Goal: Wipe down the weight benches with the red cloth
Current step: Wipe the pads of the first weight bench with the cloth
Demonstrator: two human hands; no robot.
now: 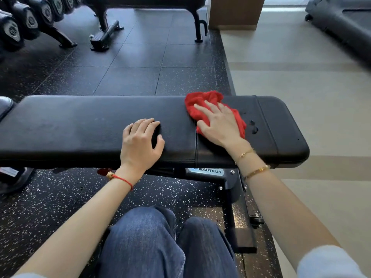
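Red cloth [202, 101] under spread fingers [208, 109], flat on bench [80, 125].

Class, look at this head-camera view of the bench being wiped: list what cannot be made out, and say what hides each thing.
- Red cloth: its middle lies under the right hand.
- Near bench: left end cut off by the picture's edge.
- Far bench: pad cut off by the top edge.
- Dumbbells: markings too blurred to read.

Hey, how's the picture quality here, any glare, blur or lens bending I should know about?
Head view: wide-angle bending curves the bench edges; soft daylight sheen on its pad; droplets glint beside the red cloth; both hands sharp, right hand and left hand; dumbbells at the corner smeared.
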